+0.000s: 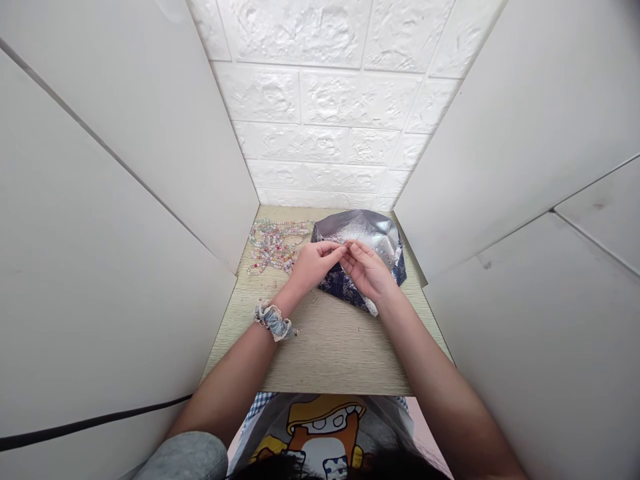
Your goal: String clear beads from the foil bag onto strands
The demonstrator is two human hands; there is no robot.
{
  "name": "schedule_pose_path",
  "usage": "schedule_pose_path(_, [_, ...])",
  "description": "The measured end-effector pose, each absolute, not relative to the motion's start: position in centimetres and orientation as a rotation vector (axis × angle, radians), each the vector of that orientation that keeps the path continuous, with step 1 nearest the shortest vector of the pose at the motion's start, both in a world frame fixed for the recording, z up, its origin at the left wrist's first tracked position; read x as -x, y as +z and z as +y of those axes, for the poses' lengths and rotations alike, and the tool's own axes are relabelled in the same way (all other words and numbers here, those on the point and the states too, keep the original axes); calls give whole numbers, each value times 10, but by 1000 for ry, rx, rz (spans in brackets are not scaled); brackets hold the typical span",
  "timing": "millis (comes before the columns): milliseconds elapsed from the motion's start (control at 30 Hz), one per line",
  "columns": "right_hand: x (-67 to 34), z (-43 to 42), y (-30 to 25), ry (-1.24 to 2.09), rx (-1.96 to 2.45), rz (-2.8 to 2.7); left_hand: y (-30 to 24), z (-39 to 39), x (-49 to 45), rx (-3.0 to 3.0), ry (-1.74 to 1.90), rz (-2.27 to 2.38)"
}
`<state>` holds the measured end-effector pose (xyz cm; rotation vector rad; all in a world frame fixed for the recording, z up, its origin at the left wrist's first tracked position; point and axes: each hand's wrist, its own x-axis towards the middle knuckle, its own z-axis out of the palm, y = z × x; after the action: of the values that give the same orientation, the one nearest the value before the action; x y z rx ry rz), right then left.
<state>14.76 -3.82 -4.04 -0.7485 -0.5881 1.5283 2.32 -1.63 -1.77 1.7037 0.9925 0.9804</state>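
My left hand (316, 262) and my right hand (367, 269) meet at the fingertips over a silver-lined bag (356, 225) with a dark blue patterned outside. Both hands pinch, with thumb and fingers pressed together. Whatever is between the fingertips is too small to make out. The bag lies open, its shiny lining facing up, partly hidden by my hands. To the left of my left hand lies a tangled heap of strings of coloured beads (273, 250). A light blue scrunchie (274, 320) and a chain bracelet circle my left wrist.
The wooden tabletop (335, 353) is narrow, with white panels (210, 167) rising on its left and right sides. A white brick-patterned wall (330, 140) stands behind it. A black cable (100, 420) runs along the lower left.
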Motion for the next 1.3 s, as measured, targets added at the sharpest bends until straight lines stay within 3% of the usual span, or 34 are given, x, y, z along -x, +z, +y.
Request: schedule_pose_path(1300, [-145, -39, -39, 1554, 663, -476, -17, -17, -23, -1710, 981, 967])
